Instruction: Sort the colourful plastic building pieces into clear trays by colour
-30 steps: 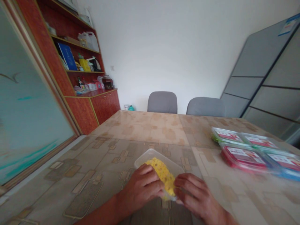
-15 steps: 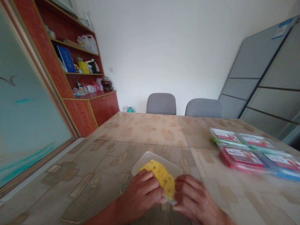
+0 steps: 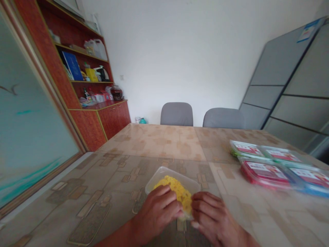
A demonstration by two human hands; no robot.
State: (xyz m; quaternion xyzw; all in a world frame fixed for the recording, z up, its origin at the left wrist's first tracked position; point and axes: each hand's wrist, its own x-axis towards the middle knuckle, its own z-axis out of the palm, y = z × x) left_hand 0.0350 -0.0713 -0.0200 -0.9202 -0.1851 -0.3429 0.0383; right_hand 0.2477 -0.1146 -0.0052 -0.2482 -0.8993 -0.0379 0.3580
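Observation:
A clear plastic container (image 3: 154, 178) rests on the table in front of me, its long side slanting down to the right. Inside it lie several small yellow pieces (image 3: 174, 185) in a heap, some with darker spots or holes. My left hand (image 3: 161, 211) is curled over the container's near left side, its thumb and fingertips drawn together at the near end of the yellow pieces; what they pinch is hidden. Fingers bent, my right hand (image 3: 212, 214) grips the container's right near corner, its thumb low beside the rim.
Four-cornered lidded boxes (image 3: 267, 171), several of them with labels, sit together on the right of the patterned table (image 3: 159, 142). Two grey chairs (image 3: 177, 114) stand behind the far edge. A red-brown shelf cabinet (image 3: 113, 118) is at left, a grey cabinet (image 3: 269, 73) at right.
My left hand has shifted slightly right and its fingers have curled further over the yellow pieces. My right hand and the container have barely moved.

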